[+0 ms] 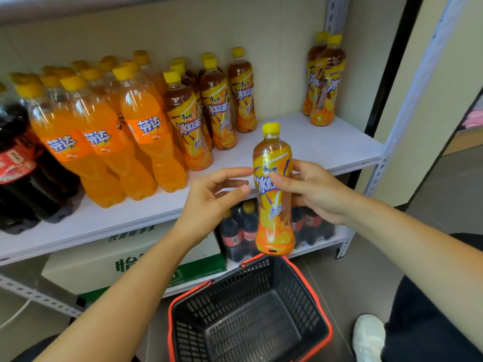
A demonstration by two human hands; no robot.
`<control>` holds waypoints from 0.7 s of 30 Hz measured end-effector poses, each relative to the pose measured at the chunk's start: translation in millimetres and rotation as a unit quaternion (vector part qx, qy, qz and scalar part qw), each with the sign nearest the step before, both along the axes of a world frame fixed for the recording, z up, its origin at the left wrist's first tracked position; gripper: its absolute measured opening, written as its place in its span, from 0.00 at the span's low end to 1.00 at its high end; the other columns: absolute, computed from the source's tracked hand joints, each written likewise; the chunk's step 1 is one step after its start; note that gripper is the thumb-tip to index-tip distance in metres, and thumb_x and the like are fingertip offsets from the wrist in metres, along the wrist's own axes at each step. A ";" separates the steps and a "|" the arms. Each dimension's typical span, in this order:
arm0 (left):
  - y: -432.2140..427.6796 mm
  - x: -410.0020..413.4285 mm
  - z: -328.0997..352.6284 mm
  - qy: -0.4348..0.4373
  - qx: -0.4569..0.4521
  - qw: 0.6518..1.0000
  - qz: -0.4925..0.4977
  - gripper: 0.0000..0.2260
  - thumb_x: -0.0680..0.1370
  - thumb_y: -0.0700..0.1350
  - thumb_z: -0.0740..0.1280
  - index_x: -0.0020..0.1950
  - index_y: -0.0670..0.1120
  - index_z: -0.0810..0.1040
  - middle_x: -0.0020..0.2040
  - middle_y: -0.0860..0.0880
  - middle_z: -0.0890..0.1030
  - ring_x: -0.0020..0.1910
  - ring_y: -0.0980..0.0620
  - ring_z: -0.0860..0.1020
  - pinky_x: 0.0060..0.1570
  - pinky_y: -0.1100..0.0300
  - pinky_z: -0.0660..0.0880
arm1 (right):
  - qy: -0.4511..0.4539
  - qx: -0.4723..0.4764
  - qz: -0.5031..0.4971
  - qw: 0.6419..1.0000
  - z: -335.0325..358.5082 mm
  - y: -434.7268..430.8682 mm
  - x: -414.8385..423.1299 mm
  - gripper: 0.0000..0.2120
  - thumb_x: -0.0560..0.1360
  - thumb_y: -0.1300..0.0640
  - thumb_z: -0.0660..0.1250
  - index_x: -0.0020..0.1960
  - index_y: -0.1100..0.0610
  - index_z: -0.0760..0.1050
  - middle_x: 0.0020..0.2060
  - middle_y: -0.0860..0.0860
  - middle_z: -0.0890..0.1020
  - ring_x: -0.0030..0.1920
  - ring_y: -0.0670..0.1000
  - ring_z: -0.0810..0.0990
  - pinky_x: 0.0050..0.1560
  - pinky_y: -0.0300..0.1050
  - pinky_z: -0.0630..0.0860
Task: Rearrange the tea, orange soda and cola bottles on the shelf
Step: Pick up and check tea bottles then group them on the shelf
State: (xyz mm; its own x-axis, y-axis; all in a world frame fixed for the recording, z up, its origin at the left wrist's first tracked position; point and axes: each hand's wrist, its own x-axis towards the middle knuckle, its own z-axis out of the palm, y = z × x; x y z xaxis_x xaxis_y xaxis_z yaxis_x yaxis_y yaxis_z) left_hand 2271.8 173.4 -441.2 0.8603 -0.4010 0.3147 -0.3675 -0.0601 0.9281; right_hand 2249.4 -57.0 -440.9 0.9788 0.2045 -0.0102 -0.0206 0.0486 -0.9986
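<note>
White shelf (326, 145), cola bottles (18, 163) cut off left, R hand (316, 194) fingers grip tea bottle (273, 158), L hand (209, 202) fingers relaxed, empty.

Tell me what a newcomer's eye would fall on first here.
First, the yellow-capped tea bottle, held upright in the right hand at centre frame, with the left hand open just beside it. Next, the bright block of orange soda bottles on the left of the white shelf, and the black basket with a red rim on the floor below the hands.
</note>
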 end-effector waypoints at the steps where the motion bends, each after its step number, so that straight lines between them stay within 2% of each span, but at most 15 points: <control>1: -0.3 -1.4 -1.8 0.020 0.018 0.999 -0.017 0.13 0.76 0.39 0.74 0.60 0.47 0.83 0.58 0.51 0.86 0.58 0.50 0.83 0.54 0.59 0.78 | 0.007 0.013 -0.014 1.000 3.2 -0.7 1.1 0.27 0.71 0.50 0.72 0.67 0.58 0.75 0.57 0.58 0.86 0.57 0.58 0.85 0.58 0.58 0.82; 3: 0.1 -4.6 -4.7 0.044 0.048 0.996 -0.063 0.21 0.72 0.40 0.78 0.64 0.45 0.81 0.60 0.48 0.85 0.61 0.48 0.83 0.58 0.56 0.79 | 0.018 0.033 -0.040 0.998 8.5 -2.9 3.0 0.27 0.71 0.49 0.72 0.66 0.58 0.76 0.57 0.57 0.86 0.56 0.56 0.86 0.56 0.58 0.82; 5: 0.4 -6.8 -6.0 0.051 0.078 0.990 -0.107 0.30 0.69 0.38 0.80 0.70 0.49 0.77 0.64 0.50 0.82 0.62 0.49 0.82 0.61 0.56 0.79 | 0.037 0.060 -0.068 0.995 11.3 -4.9 5.0 0.26 0.72 0.48 0.71 0.66 0.60 0.76 0.57 0.58 0.85 0.55 0.56 0.86 0.54 0.57 0.82; 8: -0.8 -6.7 -8.2 0.019 0.114 0.986 -0.119 0.38 0.67 0.36 0.82 0.74 0.49 0.72 0.69 0.49 0.78 0.62 0.50 0.81 0.60 0.58 0.79 | 0.073 0.115 -0.096 0.986 11.4 -6.0 6.9 0.20 0.78 0.51 0.68 0.64 0.63 0.77 0.56 0.60 0.85 0.55 0.57 0.86 0.50 0.54 0.84; 11: -1.7 -5.1 -9.1 0.001 0.096 0.991 -0.097 0.33 0.67 0.37 0.81 0.71 0.48 0.76 0.66 0.46 0.79 0.58 0.51 0.82 0.55 0.58 0.79 | 0.101 0.162 -0.087 0.978 12.4 -9.1 6.7 0.22 0.74 0.50 0.71 0.61 0.63 0.78 0.55 0.60 0.86 0.55 0.57 0.86 0.49 0.53 0.85; 15: -1.6 -0.8 -4.7 -0.004 0.020 0.997 -0.074 0.20 0.72 0.41 0.77 0.63 0.50 0.81 0.61 0.51 0.84 0.54 0.53 0.82 0.54 0.59 0.78 | 0.094 0.140 -0.023 0.985 13.5 -14.0 1.5 0.26 0.72 0.58 0.71 0.68 0.64 0.74 0.60 0.60 0.84 0.59 0.60 0.84 0.54 0.57 0.84; 18: -4.3 1.8 -2.0 -0.001 -0.037 0.998 -0.052 0.15 0.77 0.41 0.71 0.63 0.50 0.81 0.58 0.52 0.85 0.55 0.54 0.82 0.55 0.58 0.79 | 0.103 0.133 -0.015 0.986 9.1 -7.1 -1.4 0.29 0.72 0.57 0.72 0.71 0.61 0.72 0.58 0.59 0.84 0.53 0.59 0.86 0.47 0.54 0.85; 21: -9.9 0.6 -0.8 -0.003 -0.060 0.998 -0.030 0.13 0.78 0.45 0.70 0.63 0.52 0.81 0.56 0.50 0.85 0.54 0.54 0.82 0.54 0.58 0.80 | 0.121 0.167 -0.024 0.978 6.8 1.3 -1.6 0.27 0.71 0.54 0.72 0.69 0.62 0.75 0.56 0.62 0.84 0.50 0.58 0.86 0.47 0.50 0.85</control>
State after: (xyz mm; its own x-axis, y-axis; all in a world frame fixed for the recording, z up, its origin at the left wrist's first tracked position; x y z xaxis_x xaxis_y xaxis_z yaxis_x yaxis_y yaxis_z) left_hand 2272.3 163.5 -441.9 0.8337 -0.4109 0.3689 -0.3729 0.0738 0.9249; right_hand 2247.8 -55.7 -434.1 0.9645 0.1896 -0.1839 -0.2446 0.3783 -0.8928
